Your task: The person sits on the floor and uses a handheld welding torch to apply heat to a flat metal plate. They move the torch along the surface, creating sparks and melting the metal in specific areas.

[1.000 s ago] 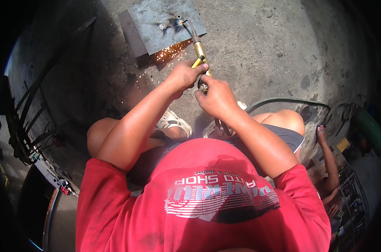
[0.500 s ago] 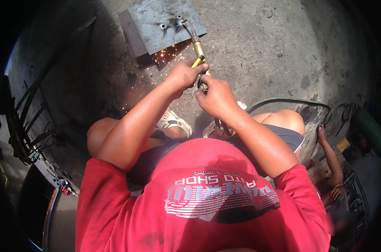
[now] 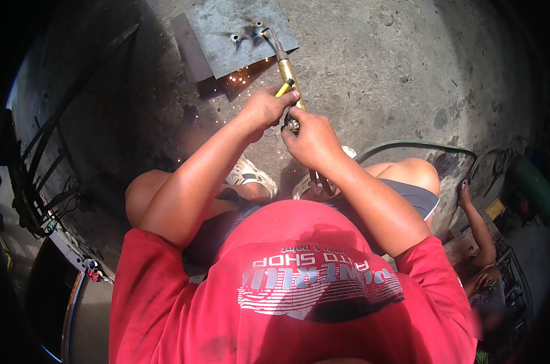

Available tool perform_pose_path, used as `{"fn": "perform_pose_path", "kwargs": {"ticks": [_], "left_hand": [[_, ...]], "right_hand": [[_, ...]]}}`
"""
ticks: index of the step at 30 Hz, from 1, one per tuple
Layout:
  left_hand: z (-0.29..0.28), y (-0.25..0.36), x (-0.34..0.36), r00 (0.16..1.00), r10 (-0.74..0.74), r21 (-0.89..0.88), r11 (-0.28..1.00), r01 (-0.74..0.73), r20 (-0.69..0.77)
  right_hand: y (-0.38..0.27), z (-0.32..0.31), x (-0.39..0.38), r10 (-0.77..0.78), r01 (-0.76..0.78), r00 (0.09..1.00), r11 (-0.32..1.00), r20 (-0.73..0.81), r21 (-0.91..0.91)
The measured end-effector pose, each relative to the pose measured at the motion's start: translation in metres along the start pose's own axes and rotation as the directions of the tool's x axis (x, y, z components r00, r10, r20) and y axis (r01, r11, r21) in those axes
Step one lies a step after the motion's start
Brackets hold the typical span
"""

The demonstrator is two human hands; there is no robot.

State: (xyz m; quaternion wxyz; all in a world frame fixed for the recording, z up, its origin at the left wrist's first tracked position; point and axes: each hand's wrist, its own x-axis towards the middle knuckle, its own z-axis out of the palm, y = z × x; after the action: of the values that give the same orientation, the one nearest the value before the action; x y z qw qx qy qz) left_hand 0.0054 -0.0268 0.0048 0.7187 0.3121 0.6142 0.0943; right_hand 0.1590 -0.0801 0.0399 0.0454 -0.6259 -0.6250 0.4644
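My left hand is closed around the brass body of a gas torch, with a yellow stick with a black end also in its grip. Against the torch's valve end, just nearer to me, my right hand has its fingers curled; they partly hide the valves. The bent torch tip meets a grey metal sheet, and a small bright glow shows at that spot. Two round holes with scorched rims are in the sheet beside the tip. Orange sparks fall below its near edge.
A darker metal plate lies under the sheet's left side on the concrete floor. A hose curves off to the right near a green cylinder. Cables hang at left. Another person's arm shows at lower right.
The sparks below the sheet have become fewer and cover a smaller patch. Both hands and the torch have stayed almost in place.
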Motion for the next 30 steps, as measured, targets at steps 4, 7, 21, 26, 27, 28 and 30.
{"fn": "perform_pose_path", "kwargs": {"ticks": [4,7,21,26,27,28,30], "left_hand": [[0.001,0.004,-0.003,1.000,0.006,0.006,1.000,-0.006,-0.002],[0.001,0.003,-0.002,1.000,0.008,-0.012,1.000,-0.008,-0.013],[0.000,-0.002,0.006,1.000,0.007,0.009,1.000,-0.007,0.020],[0.001,-0.002,0.006,1.000,-0.003,-0.009,1.000,0.003,0.020],[0.002,-0.001,0.005,1.000,-0.005,-0.007,1.000,0.005,0.019],[0.002,0.000,0.005,1.000,-0.007,-0.004,1.000,0.007,0.019],[0.002,0.000,0.004,1.000,-0.010,-0.003,1.000,0.010,0.020]], "right_hand": [[0.000,0.001,0.001,0.005,-0.005,1.000,1.000,-0.012,0.014],[-0.002,0.000,0.001,0.010,-0.010,1.000,1.000,-0.013,0.013],[-0.002,-0.003,0.000,0.027,-0.027,0.999,1.000,-0.025,0.012],[-0.003,-0.004,0.000,0.071,-0.071,0.997,0.997,0.025,0.018],[-0.002,-0.004,0.000,0.076,-0.076,0.997,0.997,0.025,0.018],[-0.002,-0.004,0.000,0.075,-0.075,0.997,0.997,0.027,0.013],[-0.002,-0.004,0.000,0.074,-0.074,0.997,0.997,0.033,0.003]]}}
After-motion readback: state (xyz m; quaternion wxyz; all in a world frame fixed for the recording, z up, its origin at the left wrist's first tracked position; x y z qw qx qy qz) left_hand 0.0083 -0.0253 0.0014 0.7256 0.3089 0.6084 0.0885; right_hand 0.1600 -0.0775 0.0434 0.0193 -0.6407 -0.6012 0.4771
